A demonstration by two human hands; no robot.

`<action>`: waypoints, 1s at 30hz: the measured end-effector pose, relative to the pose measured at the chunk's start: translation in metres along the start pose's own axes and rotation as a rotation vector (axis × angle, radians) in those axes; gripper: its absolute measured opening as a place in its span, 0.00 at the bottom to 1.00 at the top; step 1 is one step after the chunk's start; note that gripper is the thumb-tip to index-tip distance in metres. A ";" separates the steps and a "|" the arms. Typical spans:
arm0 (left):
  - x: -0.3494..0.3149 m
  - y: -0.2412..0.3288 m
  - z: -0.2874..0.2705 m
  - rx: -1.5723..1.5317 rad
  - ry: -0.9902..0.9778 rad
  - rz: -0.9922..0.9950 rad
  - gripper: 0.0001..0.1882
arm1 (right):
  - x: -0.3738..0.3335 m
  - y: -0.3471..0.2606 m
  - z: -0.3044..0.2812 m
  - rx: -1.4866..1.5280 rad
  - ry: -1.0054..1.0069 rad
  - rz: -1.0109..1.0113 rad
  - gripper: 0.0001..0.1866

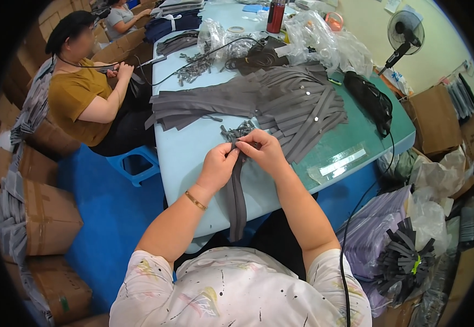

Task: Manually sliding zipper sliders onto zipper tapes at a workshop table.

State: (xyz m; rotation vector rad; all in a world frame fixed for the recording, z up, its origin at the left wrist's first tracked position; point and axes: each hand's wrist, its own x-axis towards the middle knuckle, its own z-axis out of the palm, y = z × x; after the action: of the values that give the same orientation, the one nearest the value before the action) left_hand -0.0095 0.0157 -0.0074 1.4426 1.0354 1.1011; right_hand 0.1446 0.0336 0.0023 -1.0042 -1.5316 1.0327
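Note:
Both my hands meet over the near part of the table and pinch the top end of a long dark grey zipper (pixel 237 191). My left hand (pixel 220 162) holds its upper left side, thumb and fingers pressed together. From the right, my right hand (pixel 265 151) closes its fingertips on the same end. The rest of the zipper hangs down past the table's near edge toward my lap. Just beyond my fingers lies a small heap of grey metallic zipper sliders (pixel 239 130). What sits between my fingertips is too small to make out.
Grey zippers (pixel 207 101) lie spread across the pale blue table (pixel 193 163). Behind them are plastic bags (pixel 313 41), a red bottle (pixel 275 16) and a black pouch (pixel 369 101). A co-worker (pixel 84 87) sits at the left. Cardboard boxes (pixel 51 212) line the left side.

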 end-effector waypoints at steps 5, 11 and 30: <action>0.001 0.011 -0.003 -0.159 -0.077 -0.161 0.10 | 0.001 0.000 -0.002 -0.053 0.044 -0.073 0.06; -0.001 0.013 -0.005 -0.182 -0.109 -0.148 0.10 | 0.000 0.009 -0.002 -0.026 -0.016 -0.054 0.07; -0.007 0.028 0.008 -0.094 -0.344 -0.125 0.10 | 0.013 -0.013 -0.035 0.540 0.445 0.129 0.07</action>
State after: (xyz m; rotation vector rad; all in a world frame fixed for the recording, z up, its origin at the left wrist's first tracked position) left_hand -0.0014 0.0040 0.0189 1.4105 0.8060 0.7684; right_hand 0.1756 0.0468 0.0229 -0.8736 -0.7746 1.1380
